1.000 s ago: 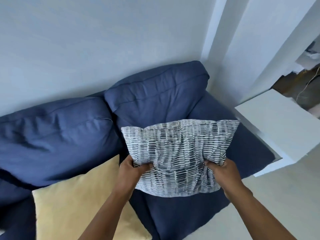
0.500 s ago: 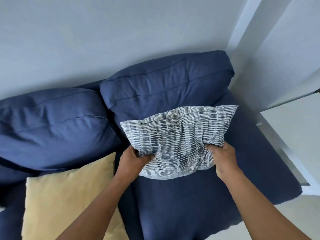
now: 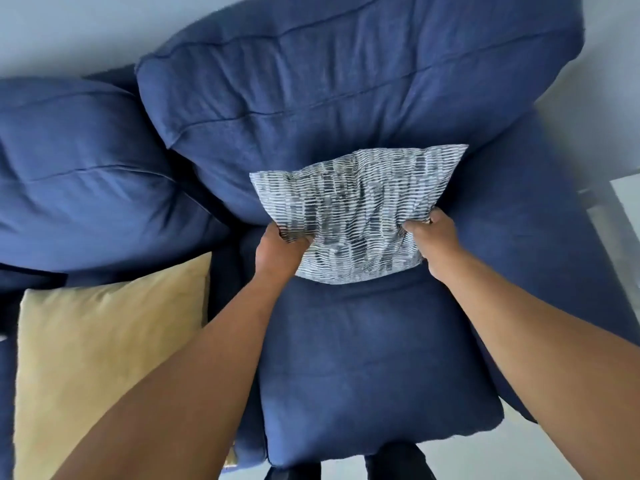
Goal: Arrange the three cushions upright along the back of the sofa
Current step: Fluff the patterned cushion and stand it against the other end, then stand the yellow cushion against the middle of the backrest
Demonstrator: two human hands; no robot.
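Nearest the camera, two bare forearms reach forward over the blue sofa [image 3: 374,375], whose right seat pad fills the lower middle of the view. On the seat pad to the left of that one lies a yellow cushion [image 3: 104,348], flat on its face rather than standing, its upper right corner close to the left forearm. Farther along, the left hand [image 3: 278,252] is closed around the lower left corner of a grey-and-white patterned cushion [image 3: 356,216], with the fabric bunched under its fingers [image 3: 298,241]. The right hand [image 3: 433,240] is clenched on the same cushion's lower right edge, pinching a fold of cloth. Held between the two hands, the patterned cushion stands roughly upright, tilted a little so its right top corner sits higher, above the rear part of the right seat pad. Its lower edge looks to be at or just over the seat; contact there cannot be told. Behind it, and seemingly touching its back, rises the sofa's right back pillow [image 3: 346,84], plump and creased. The left back pillow [image 3: 79,174] lies beside that one, behind the yellow cushion. A pale wall [image 3: 69,32] lies beyond the sofa. Only two cushions are in view.
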